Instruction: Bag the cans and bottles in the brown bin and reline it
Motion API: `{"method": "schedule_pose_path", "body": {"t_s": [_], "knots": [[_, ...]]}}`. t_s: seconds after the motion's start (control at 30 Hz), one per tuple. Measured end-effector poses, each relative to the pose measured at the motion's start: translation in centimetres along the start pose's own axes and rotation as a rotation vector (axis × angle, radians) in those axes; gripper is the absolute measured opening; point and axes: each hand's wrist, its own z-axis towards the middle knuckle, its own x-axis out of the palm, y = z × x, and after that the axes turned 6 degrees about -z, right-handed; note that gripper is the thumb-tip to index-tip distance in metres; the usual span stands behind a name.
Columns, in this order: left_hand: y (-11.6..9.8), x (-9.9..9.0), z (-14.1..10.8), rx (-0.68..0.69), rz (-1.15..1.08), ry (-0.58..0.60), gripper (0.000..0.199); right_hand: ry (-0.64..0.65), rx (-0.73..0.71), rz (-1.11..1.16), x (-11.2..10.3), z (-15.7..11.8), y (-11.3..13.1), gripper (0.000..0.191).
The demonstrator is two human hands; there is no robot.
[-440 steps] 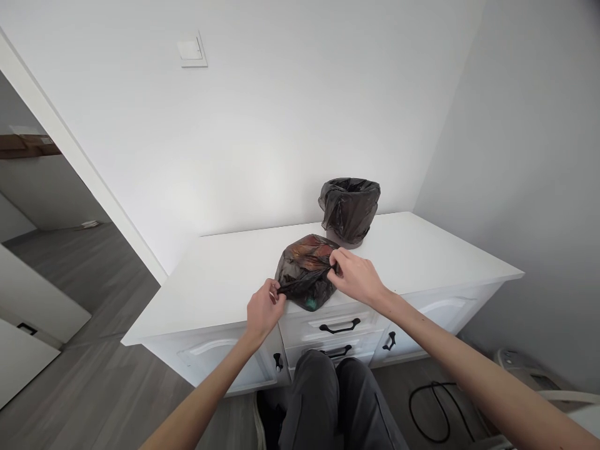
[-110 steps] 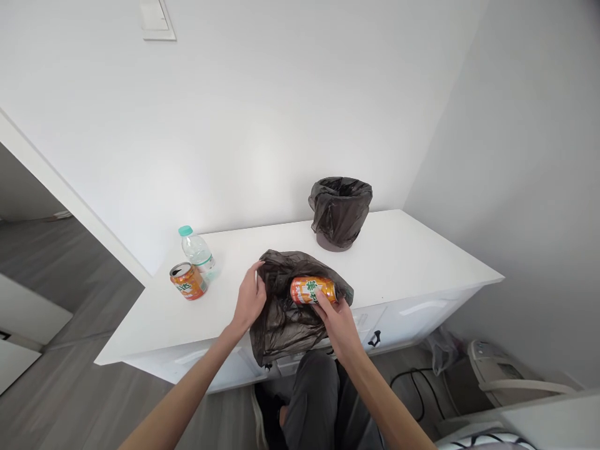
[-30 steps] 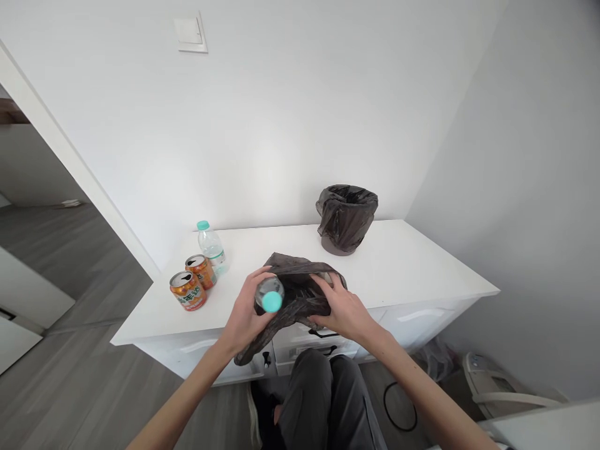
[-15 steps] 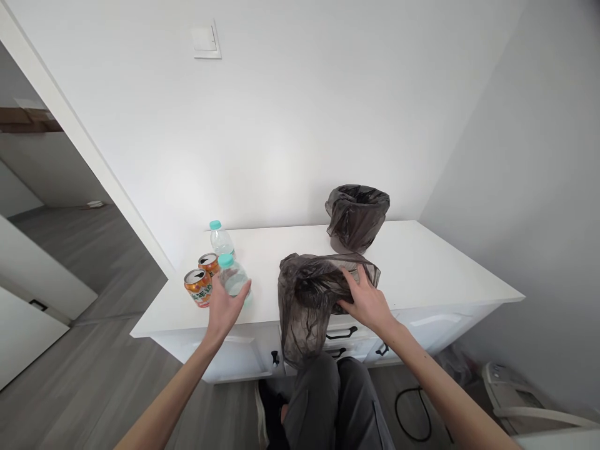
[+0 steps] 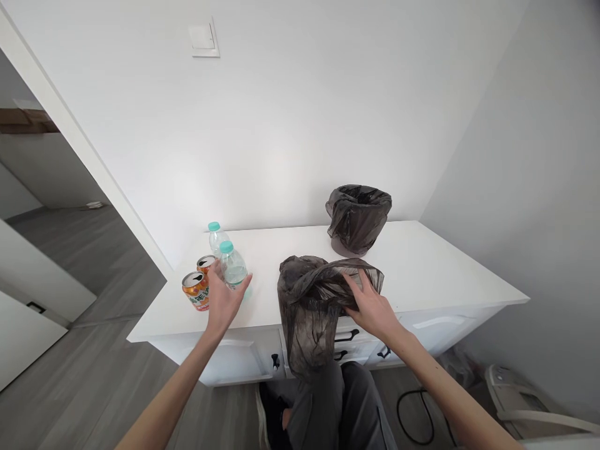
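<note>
On the left, my left hand [image 5: 224,305] is wrapped round a clear plastic bottle [image 5: 234,267] with a mint-green cap. Another bottle [image 5: 217,239] of that kind stands behind it. Two opened orange drink cans [image 5: 195,291] are just left of that hand, one partly behind the other. My right hand [image 5: 372,307] grips the rim of a thin black garbage bag [image 5: 307,325], its fingertips showing through the film. The bag's mouth gapes toward the left hand, and its body hangs over the front edge of the white cabinet top [image 5: 269,240].
Behind the bag, a small bin [image 5: 359,222] with a black liner stands near the wall. Drawers and doors with black handles [image 5: 347,336] face my knees. A black cable [image 5: 416,415] and a pale appliance [image 5: 520,397] are low at the right.
The left hand has raised the bottle slightly. The bag's rim has shifted a little and its opening has changed shape in my right hand.
</note>
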Motion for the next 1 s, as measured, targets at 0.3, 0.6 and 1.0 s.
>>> {"method": "schedule_pose_path", "body": {"t_s": [0.3,0.6,1.0], "knots": [[1.7,-0.3,-6.0,0.043,-0.077,0.328,0.043,-0.038,-0.139,0.094,1.8,-2.2,-0.3,0.075],[7.0,1.2,-1.4,-0.117,-0.129,0.487,0.061,-0.127,-0.142,-0.157,2.8,-0.8,-8.4,0.067],[4.7,4.8,-4.4,0.08,-0.112,0.558,0.033,-0.046,-0.116,-0.109,-3.5,-3.6,-10.7,0.075]]}}
